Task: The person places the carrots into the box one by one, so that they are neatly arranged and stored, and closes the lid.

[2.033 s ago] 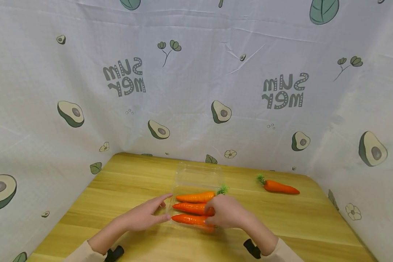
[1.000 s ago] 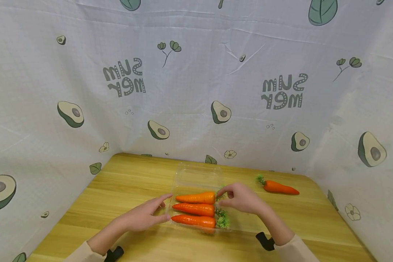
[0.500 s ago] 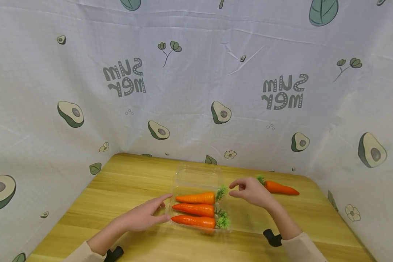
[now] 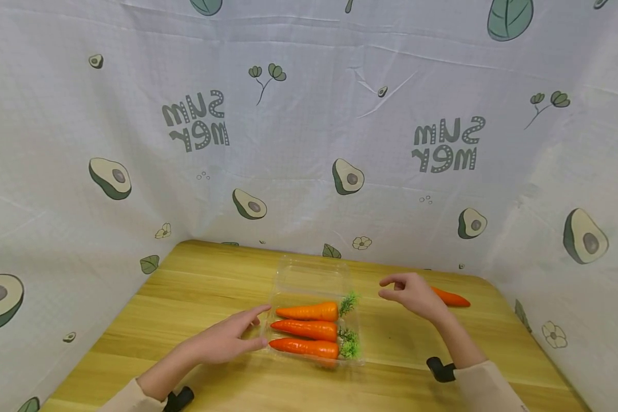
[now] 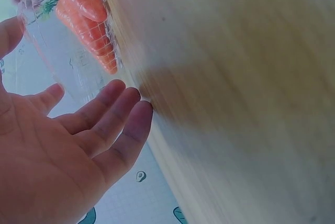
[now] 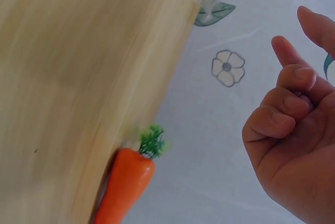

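A clear plastic clamshell box lies with its lid back on the table. Side by side in it are three carrots with green tops: a back carrot, a middle carrot and a front carrot. My left hand is at the box's left side, thumb and forefinger spread at its edge; its other fingers are relaxed. Over the table right of the box, my right hand holds nothing, thumb and forefinger apart, the others loosely bent. It partly hides a loose carrot, whose green top shows in the right wrist view.
The wooden table is backed and flanked by a white cloth printed with avocados, leaves and lettering. A black strap piece shows at my right wrist, and another black piece at the left.
My right hand has left the carrots in the box, passed the back one's green top, and moved right to the loose carrot. The left hand has stayed at the box's left edge.
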Tool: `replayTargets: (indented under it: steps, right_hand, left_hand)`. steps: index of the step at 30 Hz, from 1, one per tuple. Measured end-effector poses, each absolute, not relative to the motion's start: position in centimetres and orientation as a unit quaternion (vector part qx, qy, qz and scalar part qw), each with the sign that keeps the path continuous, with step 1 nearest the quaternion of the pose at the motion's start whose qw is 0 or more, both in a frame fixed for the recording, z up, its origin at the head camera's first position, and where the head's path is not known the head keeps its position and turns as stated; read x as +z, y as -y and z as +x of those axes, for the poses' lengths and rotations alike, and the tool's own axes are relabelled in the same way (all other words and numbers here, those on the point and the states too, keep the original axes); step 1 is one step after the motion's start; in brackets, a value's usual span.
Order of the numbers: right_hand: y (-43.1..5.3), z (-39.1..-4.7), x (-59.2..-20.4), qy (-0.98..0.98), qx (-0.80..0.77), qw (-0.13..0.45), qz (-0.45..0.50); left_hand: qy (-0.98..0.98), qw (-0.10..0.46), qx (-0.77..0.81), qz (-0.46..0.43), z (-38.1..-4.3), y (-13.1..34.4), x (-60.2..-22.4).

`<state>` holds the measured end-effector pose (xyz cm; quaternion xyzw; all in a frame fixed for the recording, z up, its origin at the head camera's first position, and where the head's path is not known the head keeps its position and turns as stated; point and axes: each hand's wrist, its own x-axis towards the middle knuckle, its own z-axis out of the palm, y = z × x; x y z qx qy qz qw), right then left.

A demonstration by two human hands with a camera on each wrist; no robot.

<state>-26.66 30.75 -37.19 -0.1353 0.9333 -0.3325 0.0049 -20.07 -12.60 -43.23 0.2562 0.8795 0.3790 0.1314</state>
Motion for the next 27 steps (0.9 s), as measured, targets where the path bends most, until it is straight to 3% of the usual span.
replayTargets:
  steps: [27]
  right_hand:
    - [-36.8,-28.5,-38.6,-0.934,-0.352,-0.036,-0.054]
  left_hand:
    - [-0.883,0.131,0.372,0.254,-20.3,12.7,-43.4]
